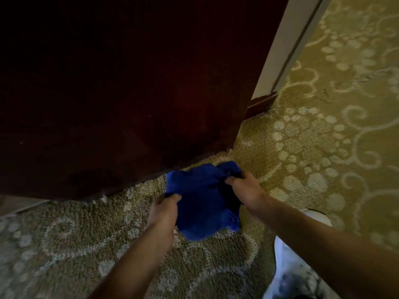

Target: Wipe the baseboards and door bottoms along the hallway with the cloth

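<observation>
Both hands are on the blue cloth point(203, 203) here, holding it bunched up just above the carpet point(302, 152). The left hand point(164, 210) grips the cloth's edge at about 8 o'clock, fingers curled over the fabric. The right hand point(244, 186) pinches the top corner at about 2 o'clock, fingers curled into the folds. The cloth hangs between them, crumpled, its lower end drooping toward 6 o'clock. It sits just beside the bottom edge of the dark wooden door point(129, 93), which fills everything from 9 to 12 o'clock; can't tell if it's actually touching the door. At 1 o'clock a pale door frame point(280, 52) runs down to a short dark baseboard point(262, 103). The carpet is tan with pale swirls and dots. Something whitish and blurry at 5 o'clock, can't make it out.
</observation>
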Tool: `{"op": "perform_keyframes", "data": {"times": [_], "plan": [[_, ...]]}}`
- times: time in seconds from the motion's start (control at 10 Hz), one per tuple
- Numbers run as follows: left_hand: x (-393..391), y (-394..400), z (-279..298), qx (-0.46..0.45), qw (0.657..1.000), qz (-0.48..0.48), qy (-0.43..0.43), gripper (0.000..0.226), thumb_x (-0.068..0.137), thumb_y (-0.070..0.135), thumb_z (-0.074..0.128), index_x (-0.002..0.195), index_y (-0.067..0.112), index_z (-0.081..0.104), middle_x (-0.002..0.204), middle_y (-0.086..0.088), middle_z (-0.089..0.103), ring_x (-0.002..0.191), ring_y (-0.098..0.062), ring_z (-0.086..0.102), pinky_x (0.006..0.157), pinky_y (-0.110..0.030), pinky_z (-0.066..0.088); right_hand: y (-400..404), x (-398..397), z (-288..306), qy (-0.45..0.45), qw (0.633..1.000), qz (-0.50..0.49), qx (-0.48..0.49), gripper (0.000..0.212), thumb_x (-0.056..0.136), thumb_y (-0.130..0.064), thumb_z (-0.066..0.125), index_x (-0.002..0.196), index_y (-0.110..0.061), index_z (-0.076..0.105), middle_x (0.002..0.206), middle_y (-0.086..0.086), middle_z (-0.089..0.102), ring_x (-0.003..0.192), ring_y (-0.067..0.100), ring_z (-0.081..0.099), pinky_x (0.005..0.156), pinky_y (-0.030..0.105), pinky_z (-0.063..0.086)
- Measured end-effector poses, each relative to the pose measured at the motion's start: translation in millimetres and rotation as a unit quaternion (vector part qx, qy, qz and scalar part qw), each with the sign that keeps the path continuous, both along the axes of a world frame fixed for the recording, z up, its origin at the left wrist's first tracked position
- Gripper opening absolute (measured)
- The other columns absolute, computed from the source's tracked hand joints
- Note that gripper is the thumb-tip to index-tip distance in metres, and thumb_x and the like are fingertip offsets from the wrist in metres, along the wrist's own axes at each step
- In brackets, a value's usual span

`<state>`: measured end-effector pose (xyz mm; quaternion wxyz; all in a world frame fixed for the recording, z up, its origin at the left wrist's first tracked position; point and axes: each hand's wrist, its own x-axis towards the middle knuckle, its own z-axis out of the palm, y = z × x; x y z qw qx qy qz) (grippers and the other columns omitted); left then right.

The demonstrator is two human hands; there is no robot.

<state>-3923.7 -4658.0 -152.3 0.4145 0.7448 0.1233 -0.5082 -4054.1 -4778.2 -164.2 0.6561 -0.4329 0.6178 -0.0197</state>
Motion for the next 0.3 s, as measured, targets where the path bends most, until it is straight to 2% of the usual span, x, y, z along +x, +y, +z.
{"op": "perform_keyframes", "data": {"times": [0.1, 0.2, 0.3], "plan": [[3.5, -4.8, -3.9, 0.034, 0.998, -0.032, -0.041, 0.022, 0.095, 0.025, 0.057, 0.116, 0.021, 0.052, 0.118, -0.006, 0.055, 0.112, -0.034, 0.056, 0.101, -0.055, 0.045, -2.1, 8.0, -0.8, 0.064, 0.993, 0.089, -0.046, 0.037, 0.096, -0.022, 0.051, 0.131, -0.011, 0.046, 0.124, 0.010, 0.057, 0.111, 0.029, 0.056, 0.098, 0.040, 0.046], [-6.9, -8.6, 13.1, 0.044, 0.995, -0.054, -0.078, 0.024, 0.092, 0.031, 0.060, 0.112, 0.018, 0.057, 0.105, -0.009, 0.062, 0.097, -0.033, 0.061, 0.092, -0.049, 0.051, 2.9, 10.4, 16.6, 0.147, 0.964, 0.182, -0.129, 0.047, 0.094, -0.028, 0.055, 0.132, -0.005, 0.038, 0.130, 0.015, 0.049, 0.116, 0.033, 0.053, 0.093, 0.038, 0.045], [-10.1, -9.9, 34.3, 0.052, 0.990, -0.056, -0.116, 0.031, 0.092, 0.031, 0.057, 0.118, 0.015, 0.060, 0.107, -0.014, 0.064, 0.097, -0.033, 0.063, 0.089, -0.042, 0.053, 7.7, 8.7, 38.7, 0.190, 0.933, 0.249, -0.180, 0.050, 0.094, -0.026, 0.054, 0.134, -0.002, 0.036, 0.138, 0.019, 0.039, 0.118, 0.038, 0.051, 0.093, 0.039, 0.044]]}}
